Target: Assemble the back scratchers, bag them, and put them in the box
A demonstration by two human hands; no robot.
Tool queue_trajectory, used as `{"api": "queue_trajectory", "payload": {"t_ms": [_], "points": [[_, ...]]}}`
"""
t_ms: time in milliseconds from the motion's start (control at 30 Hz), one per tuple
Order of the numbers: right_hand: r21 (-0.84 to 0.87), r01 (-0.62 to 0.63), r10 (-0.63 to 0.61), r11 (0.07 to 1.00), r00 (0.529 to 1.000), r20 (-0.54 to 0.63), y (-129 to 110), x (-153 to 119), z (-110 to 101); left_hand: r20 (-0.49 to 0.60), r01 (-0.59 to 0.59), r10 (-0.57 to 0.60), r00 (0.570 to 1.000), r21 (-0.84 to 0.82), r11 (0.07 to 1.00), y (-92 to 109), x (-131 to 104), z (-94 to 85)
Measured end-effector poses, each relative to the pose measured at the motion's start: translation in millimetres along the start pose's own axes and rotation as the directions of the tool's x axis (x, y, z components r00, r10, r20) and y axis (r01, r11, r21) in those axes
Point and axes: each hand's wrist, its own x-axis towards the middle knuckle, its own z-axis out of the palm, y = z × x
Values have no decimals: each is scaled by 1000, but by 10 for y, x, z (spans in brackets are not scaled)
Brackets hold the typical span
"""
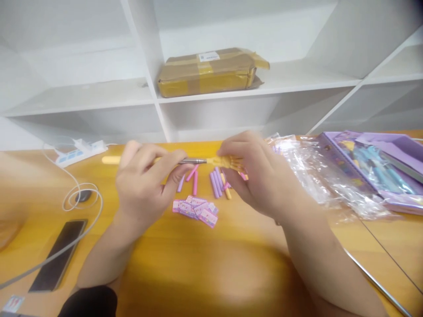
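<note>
Both my hands hold a yellow back scratcher [111, 160] level above the table, with a metal telescopic rod at its middle. My left hand [142, 176] is wrapped around its yellow handle and rod. The fingers of my right hand [254, 169] pinch the yellow, claw-like end and cover part of it. Below and between the hands lie several purple sticks [216, 184], pink sticks [195, 182] and a yellow stick [227, 189]. Closer to me is a loose pile of small printed pink-and-purple cards [194, 208].
On the right, clear plastic wrappers [306, 171] lie beside a purple box [346, 165] with blue items in it. A thin metal rod [376, 281] lies near my right forearm. On the left are a phone [58, 256], a cable [101, 202] and a power strip [82, 152]. A taped carton [208, 72] sits on the shelf behind.
</note>
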Motion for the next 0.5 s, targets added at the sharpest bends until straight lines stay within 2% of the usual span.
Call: {"api": "queue_trajectory", "payload": {"t_ms": [233,400,500], "points": [[-147,84,-82,986,996,22,15,-43,-17,-31,-60,60,998,4,998,-1,31,-2],[-176,151,-148,973,988,35,59,-10,-50,-49,-82,83,995,24,996,-22,34,23],[-219,170,-176,961,984,-10,80,7,-41,-61,-84,85,994,25,996,-49,32,55]]}}
